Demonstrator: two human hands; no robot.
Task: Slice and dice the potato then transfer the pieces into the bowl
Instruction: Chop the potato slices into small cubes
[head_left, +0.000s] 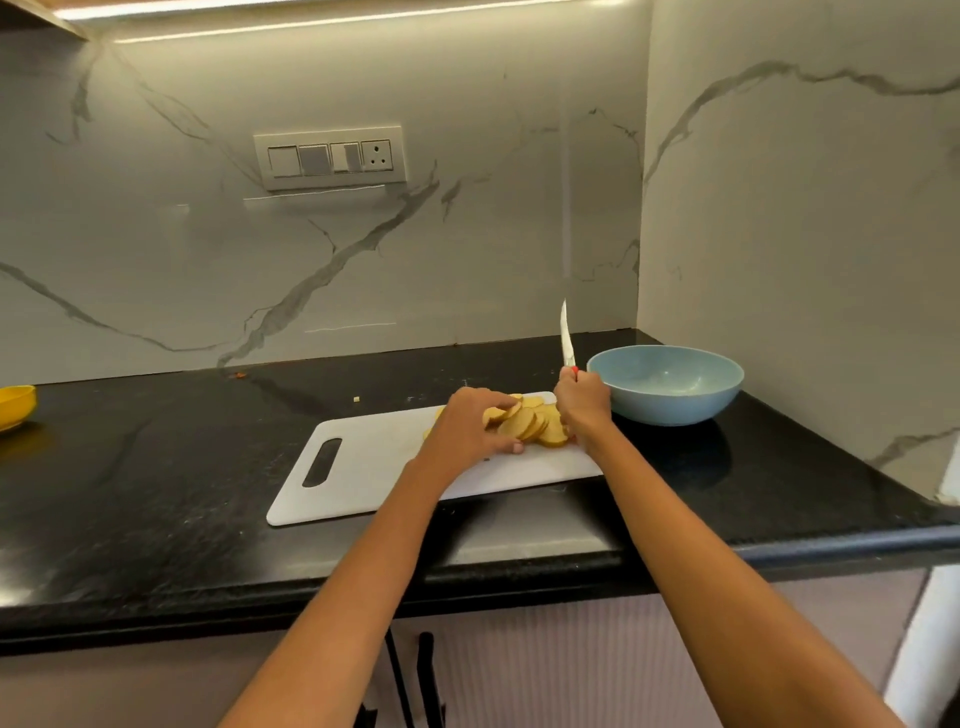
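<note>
1. Potato slices (530, 423) lie fanned in an overlapping row at the right end of the white cutting board (374, 467), close to the bowl. Slicing looks done; no dice visible yet, so my read is the dicing step is next.
2. Left hand (470, 428) sits over the left end of the row, fingers curved around the near slices, thumb on the board side. Probably gathering or squaring the slices into a stack so they can be cut across together. Whether it is actually pinching one slice or just cupping, cannot tell for sure.
3. Right hand (582, 402) is clenched round the knife (566, 338) handle, red bit of handle showing above the fist. Blade points straight up, tip well clear of the food; likely parked upright to keep the edge away from the left fingers while they rearrange. The heel of this hand is down beside the right end of the row, seemingly blocking slices from sliding off.
4. Hands are close together, one each side of the slices, not touching each other.
5. Light blue bowl (667, 384) stands on the black countertop (156, 493) just beside the board's right edge, nothing in it; handy for a short sweep of pieces later.
6. Board lies angled, handle slot (322, 462) at the far left, away from the work.
7. Also there: yellow dish (15, 405) at the left edge, small scrap (356, 399) on the counter behind the board, switch panel (330, 157) on the marble wall.
8. Risk, as a guess: upright blade near the bowl rim, slippery rounds shifting when stacked.
</note>
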